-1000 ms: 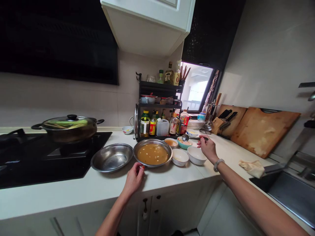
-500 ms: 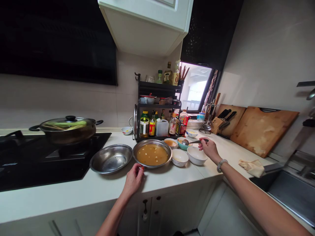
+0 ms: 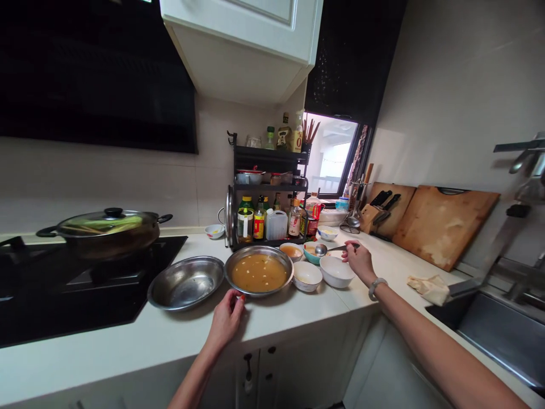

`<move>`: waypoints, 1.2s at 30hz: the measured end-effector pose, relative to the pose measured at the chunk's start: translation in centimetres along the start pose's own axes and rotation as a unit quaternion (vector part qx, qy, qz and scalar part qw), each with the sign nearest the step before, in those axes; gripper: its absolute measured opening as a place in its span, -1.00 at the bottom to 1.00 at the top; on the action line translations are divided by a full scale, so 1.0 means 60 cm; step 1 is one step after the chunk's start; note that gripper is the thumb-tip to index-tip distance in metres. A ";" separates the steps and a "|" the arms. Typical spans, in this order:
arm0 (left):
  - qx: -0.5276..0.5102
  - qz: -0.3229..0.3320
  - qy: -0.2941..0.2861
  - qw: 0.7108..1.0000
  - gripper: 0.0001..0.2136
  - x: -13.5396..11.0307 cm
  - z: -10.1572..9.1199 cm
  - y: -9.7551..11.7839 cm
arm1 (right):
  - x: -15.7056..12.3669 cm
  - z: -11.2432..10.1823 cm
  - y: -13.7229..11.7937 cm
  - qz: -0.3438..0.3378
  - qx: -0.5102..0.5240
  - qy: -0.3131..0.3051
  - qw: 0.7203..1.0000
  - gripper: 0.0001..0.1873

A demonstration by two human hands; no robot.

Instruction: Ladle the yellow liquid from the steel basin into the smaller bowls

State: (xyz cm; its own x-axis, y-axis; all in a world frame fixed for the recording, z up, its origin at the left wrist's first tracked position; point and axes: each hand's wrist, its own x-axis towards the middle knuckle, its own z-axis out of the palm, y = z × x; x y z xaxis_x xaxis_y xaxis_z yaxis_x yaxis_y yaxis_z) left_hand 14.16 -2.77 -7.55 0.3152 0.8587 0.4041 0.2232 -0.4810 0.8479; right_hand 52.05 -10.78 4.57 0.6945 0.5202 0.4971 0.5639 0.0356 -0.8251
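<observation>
Two bare hands flank a metal basin of brown broth on a white counter. To the basin's right, the right hand pinches a metal spoon by its handle; the scoop lies leftward of those fingers, the long axis running roughly side to side, pointing basinward near a teal bowl. That hand is the nearer to the spoon. At the basin's near rim, the left hand has its fingers curled; whether they grip the edge, I cannot tell. Left of the basin sits a second metal basin
</observation>
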 end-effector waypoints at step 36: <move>0.006 0.020 0.014 1.000 -0.76 0.002 -0.001 -0.001 | 0.010 -0.008 -0.047 0.107 0.237 0.115 0.959 -0.95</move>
State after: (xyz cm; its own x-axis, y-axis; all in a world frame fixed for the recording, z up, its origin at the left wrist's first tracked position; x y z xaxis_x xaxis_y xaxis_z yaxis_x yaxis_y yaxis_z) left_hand 14.15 -2.64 -7.53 0.2988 0.8435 0.4464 0.2214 -0.5163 0.8273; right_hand 51.11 -10.95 7.33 0.8826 0.3593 0.3030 0.1678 0.3614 -0.9172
